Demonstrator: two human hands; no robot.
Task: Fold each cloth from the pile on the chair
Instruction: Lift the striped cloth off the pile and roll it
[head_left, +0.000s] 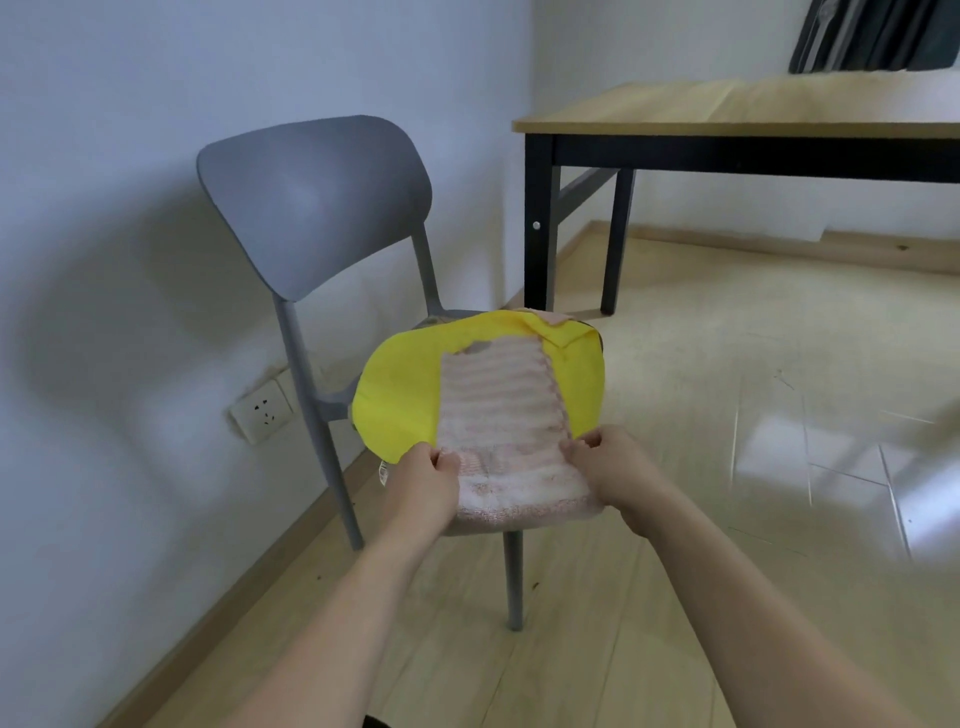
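Pink ribbed cloth (501, 410) lies on the yellow cloth (400, 395) covering the chair (311, 208); your left hand (423, 486) and right hand (615, 470) each pinch its near edge.

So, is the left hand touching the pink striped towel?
Touching. In the head view the left hand pinches the near left edge of the pink striped towel, its fingers curled onto the fabric.

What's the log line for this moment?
both hands pinch pink striped towel near corners | towel on yellow cloth | on grey chair
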